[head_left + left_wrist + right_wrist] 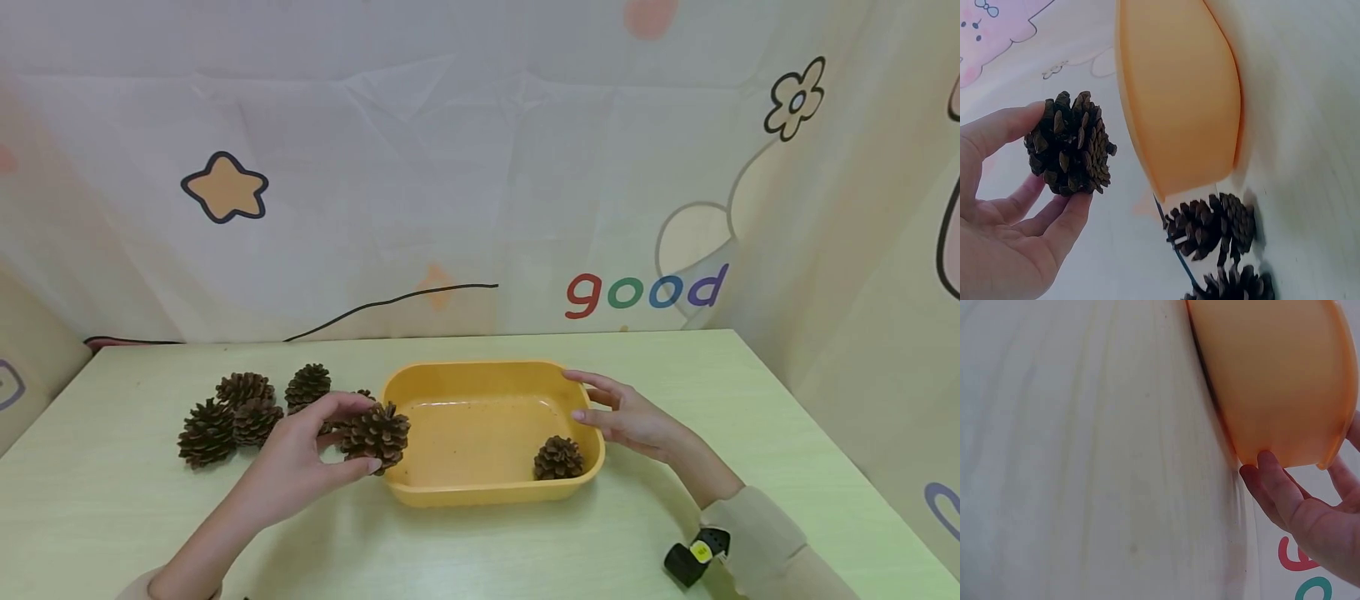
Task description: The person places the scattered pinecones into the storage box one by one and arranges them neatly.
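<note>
My left hand [303, 462] holds a brown pine cone [377, 437] between thumb and fingers, at the left rim of a yellow plastic tub [472, 496]. In the left wrist view the held pine cone [1069, 147] is raised and apart from the tub's outer wall [1179, 94]. My right hand [637, 421] grips the tub's right end, with the thumb over the rim. From the right wrist, several fingers [1279, 487] are seen against the tub's outer wall [1279, 381]. One pine cone [558, 458] lies inside the tub, in its near right corner.
Several pine cones [206, 433] lie grouped on the light table [525, 550], left of the tub. One more is partly hidden behind the left hand. A printed cloth [450, 183] hangs along the table's far edge. A black strapped device [690, 562] is by the right sleeve.
</note>
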A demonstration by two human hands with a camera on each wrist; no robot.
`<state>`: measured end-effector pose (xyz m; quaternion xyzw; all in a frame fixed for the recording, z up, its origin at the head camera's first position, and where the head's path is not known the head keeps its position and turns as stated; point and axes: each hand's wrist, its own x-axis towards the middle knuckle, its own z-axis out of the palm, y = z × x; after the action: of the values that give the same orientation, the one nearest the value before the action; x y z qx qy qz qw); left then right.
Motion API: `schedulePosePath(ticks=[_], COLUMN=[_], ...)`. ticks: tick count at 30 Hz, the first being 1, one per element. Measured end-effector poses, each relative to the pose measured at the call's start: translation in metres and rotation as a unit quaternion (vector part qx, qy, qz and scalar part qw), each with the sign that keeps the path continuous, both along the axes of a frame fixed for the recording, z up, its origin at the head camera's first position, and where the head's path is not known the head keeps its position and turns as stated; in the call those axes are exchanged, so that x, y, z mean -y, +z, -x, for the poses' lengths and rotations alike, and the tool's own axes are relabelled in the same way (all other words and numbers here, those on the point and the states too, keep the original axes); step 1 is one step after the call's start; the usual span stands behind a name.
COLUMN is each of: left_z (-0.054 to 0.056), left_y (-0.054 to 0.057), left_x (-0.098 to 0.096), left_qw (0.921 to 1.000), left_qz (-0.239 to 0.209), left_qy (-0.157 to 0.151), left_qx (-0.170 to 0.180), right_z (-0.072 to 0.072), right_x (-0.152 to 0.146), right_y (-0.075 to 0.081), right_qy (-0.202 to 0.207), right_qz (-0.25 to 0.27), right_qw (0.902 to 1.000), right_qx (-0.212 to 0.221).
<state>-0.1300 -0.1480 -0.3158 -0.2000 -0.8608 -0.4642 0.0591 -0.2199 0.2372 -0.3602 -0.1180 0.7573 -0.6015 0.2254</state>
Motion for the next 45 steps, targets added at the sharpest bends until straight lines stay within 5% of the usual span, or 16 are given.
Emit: schedulePosePath(ticks=[22,45], left_z=[0.024,0.035], left_y=[-0.007,-0.023], left_x=[-0.049,-0.092], left_qw=[0.9992,0.9971], left_qz=[-0.014,0.007], left_qy=[-0.033,-0.068], left_qx=[0.017,0.034], right_z=[0.000,0.001], right_x=[-0.002,0.001], right_y=[-0.001,0.001], right_qy=[0.005,-0.008], right_qz=[0.005,-0.001], right_qw=[1.0000,1.0000], right_qx=[0.000,0.004])
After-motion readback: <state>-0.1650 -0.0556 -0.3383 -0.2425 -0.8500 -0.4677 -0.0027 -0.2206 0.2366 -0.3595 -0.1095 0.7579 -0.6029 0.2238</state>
